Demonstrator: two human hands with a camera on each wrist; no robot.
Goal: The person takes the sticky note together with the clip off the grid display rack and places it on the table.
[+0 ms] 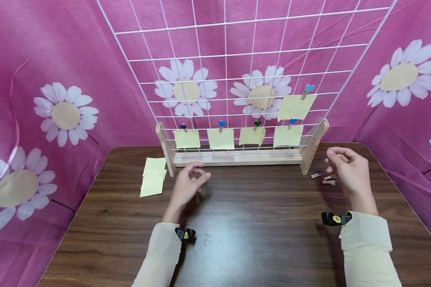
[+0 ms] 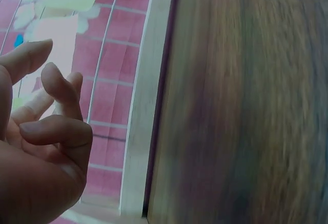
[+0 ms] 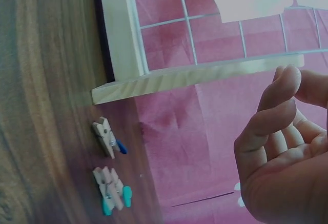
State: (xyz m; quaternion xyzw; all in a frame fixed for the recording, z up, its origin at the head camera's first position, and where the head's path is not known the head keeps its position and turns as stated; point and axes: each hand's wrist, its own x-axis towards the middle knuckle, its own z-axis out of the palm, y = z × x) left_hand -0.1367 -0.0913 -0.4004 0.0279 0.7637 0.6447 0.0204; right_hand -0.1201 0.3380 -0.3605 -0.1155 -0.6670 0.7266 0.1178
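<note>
My left hand hovers over the table near the front of the rack's base, fingers loosely bent and nothing between them. To its left lie pale yellow sticky notes, partly overlapping. My right hand is raised beside the rack's right foot, its fingers bent and thumb close to the index fingertip; no object shows in it. Below it on the table are small wooden clothespins, one with a blue heart and others with teal hearts. A white wire grid carries several clipped notes, including an upper-right one.
The grid stands in a light wooden base with two upright feet, along the back of the dark wooden table. Pink cloth printed with daisies hangs behind and at both sides. A black strap circles each wrist.
</note>
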